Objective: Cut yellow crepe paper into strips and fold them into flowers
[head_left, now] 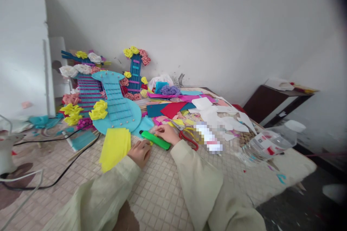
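Observation:
My left hand (140, 152) rests low over the table with its fingers curled, beside yellow paper sheets (115, 147) and the near side of a green cutter-like tool (155, 140). Small yellow bits show by its fingertips. My right hand (167, 133) is just beyond the green tool, thumb and fingers pinched together; what they hold, if anything, is too small to name. Behind my hands stands a light-blue guitar-shaped piece (116, 101) strung with threads, with yellow paper flowers (99, 110) at its left edge.
Red-handled scissors (189, 140) lie right of my right hand. Farther right are white paper scraps (227, 122) and a clear plastic bottle (268, 146) on its side. Black cables (73, 169) cross the left side. Other flowered pieces (135, 74) lean on the wall.

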`<state>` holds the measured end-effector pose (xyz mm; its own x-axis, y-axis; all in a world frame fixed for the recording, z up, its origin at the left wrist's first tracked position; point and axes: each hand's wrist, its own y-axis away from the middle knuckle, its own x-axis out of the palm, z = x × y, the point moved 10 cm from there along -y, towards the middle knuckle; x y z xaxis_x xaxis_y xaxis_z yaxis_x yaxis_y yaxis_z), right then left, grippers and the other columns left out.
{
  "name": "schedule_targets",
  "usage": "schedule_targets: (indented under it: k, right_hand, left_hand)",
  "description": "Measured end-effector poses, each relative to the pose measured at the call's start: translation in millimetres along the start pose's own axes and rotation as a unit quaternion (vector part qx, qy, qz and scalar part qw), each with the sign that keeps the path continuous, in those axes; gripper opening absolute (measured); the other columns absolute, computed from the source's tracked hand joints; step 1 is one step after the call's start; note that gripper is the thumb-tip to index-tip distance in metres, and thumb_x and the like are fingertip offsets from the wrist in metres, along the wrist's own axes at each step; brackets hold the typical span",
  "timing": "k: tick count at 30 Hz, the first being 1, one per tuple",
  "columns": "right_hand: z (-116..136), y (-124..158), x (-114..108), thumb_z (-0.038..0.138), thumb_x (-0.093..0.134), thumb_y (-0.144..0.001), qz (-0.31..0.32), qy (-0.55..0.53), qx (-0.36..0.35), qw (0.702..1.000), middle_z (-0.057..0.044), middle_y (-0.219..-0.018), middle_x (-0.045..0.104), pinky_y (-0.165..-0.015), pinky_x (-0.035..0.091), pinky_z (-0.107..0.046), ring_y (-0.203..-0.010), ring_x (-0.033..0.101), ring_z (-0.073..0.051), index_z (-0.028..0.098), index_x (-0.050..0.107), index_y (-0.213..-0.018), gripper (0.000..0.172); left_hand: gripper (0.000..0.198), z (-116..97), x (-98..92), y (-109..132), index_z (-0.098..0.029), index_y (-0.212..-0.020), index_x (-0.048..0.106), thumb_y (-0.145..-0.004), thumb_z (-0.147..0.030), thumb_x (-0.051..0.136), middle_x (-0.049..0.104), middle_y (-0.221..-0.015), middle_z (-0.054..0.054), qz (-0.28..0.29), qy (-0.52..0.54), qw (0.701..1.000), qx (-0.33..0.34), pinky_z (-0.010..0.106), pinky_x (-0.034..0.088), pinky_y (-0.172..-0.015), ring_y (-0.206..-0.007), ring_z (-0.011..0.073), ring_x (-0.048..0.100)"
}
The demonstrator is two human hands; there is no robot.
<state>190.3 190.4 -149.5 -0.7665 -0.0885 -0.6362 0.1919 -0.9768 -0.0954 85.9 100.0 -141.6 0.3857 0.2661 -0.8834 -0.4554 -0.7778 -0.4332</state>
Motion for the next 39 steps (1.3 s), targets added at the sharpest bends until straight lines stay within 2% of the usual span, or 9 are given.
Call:
schedule_targets:
  k: [5, 10, 17, 20, 23, 26, 30, 35, 39]
  right_hand:
    - [3, 2, -3, 0.019, 0.062, -0.070, -0.022, 0.005, 0.002, 1.000, 0.001, -0.075, 0.069, -0.068, 0.047, -0.023, -0.072, 0.064, -0.014, 0.021, 0.068, -0.077, 0.009]
    - [8, 6, -8, 0.020, 0.063, -0.070, -0.039, 0.005, -0.007, 0.999, 0.001, -0.071, 0.069, -0.065, 0.047, -0.022, -0.070, 0.063, -0.013, 0.021, 0.067, -0.073, 0.005]
    - [6, 6, -9, 0.017, 0.065, -0.065, -0.069, -0.016, -0.025, 0.997, 0.001, -0.066, 0.066, -0.063, 0.046, -0.023, -0.064, 0.061, -0.013, 0.020, 0.065, -0.070, 0.005]
    - [8, 8, -20, 0.020, 0.064, -0.066, -0.105, -0.022, -0.035, 0.994, -0.001, -0.067, 0.065, -0.064, 0.045, -0.025, -0.064, 0.059, -0.014, 0.017, 0.065, -0.073, 0.008]
    - [17, 14, -39, 0.022, 0.056, -0.071, -0.156, -0.031, -0.051, 0.986, -0.003, -0.073, 0.064, -0.068, 0.044, -0.028, -0.069, 0.056, -0.016, 0.016, 0.064, -0.079, 0.013]
    - [31, 24, -56, 0.022, 0.048, -0.075, -0.186, -0.056, -0.080, 0.978, -0.004, -0.077, 0.063, -0.069, 0.044, -0.028, -0.070, 0.055, -0.015, 0.015, 0.063, -0.081, 0.017]
    - [49, 44, -70, 0.021, 0.045, -0.077, -0.201, -0.090, -0.114, 0.969, -0.005, -0.083, 0.063, -0.067, 0.044, -0.027, -0.071, 0.055, -0.015, 0.015, 0.062, -0.081, 0.018]
    - [57, 65, -76, 0.019, 0.045, -0.077, -0.208, -0.102, -0.132, 0.964, -0.004, -0.082, 0.062, -0.070, 0.044, -0.027, -0.075, 0.055, -0.016, 0.017, 0.062, -0.081, 0.017]
    - [51, 66, -74, 0.019, 0.047, -0.075, -0.206, -0.097, -0.133, 0.965, -0.004, -0.078, 0.062, -0.065, 0.043, -0.028, -0.067, 0.053, -0.015, 0.017, 0.062, -0.077, 0.015]
  left_hand:
    - [0.021, -1, -2.1, 0, -0.022, -0.083, 0.065, -0.078, -0.017, 0.044, 0.064, -0.098, 0.004, 0.004, -0.010, 1.000, 0.002, 0.031, 0.045, -0.073, -0.081, 0.0181, 0.056]
    - [0.022, -5, -6.3, 3, -0.022, -0.081, 0.066, -0.078, -0.016, 0.044, 0.066, -0.099, 0.004, 0.015, -0.026, 1.000, 0.008, 0.032, 0.045, -0.073, -0.082, 0.0191, 0.057]
    - [0.019, -12, -23.1, 26, -0.022, -0.072, 0.065, -0.076, -0.020, 0.047, 0.070, -0.089, 0.002, 0.042, -0.059, 0.997, 0.004, 0.035, 0.044, -0.067, -0.081, 0.0220, 0.059]
    - [0.021, 2, -43.6, 36, -0.024, -0.084, 0.065, -0.079, -0.026, 0.044, 0.071, -0.086, 0.003, 0.042, -0.067, 0.997, -0.007, 0.035, 0.044, -0.069, -0.082, 0.0220, 0.060]
    - [0.026, 32, -67.0, 43, -0.022, -0.095, 0.063, -0.081, -0.029, 0.042, 0.070, -0.092, 0.007, 0.036, -0.082, 0.996, -0.030, 0.037, 0.044, -0.071, -0.085, 0.0243, 0.060]
    - [0.030, 64, -78.2, 51, -0.020, -0.100, 0.061, -0.073, -0.029, 0.051, 0.067, -0.099, 0.011, 0.038, -0.098, 0.993, -0.050, 0.040, 0.044, -0.074, -0.089, 0.0289, 0.060]
    - [0.031, 85, -74.1, 60, -0.019, -0.100, 0.060, -0.072, -0.027, 0.051, 0.068, -0.098, 0.011, 0.037, -0.109, 0.991, -0.070, 0.040, 0.043, -0.077, -0.090, 0.0287, 0.060]
    - [0.025, 87, -64.6, 63, -0.020, -0.093, 0.063, -0.078, -0.029, 0.044, 0.069, -0.094, 0.009, 0.038, -0.101, 0.992, -0.061, 0.039, 0.043, -0.076, -0.089, 0.0269, 0.060]
    - [0.027, 85, -65.5, 62, -0.022, -0.089, 0.064, -0.081, -0.033, 0.041, 0.070, -0.091, 0.008, 0.032, -0.087, 0.994, -0.051, 0.039, 0.042, -0.076, -0.087, 0.0262, 0.061]
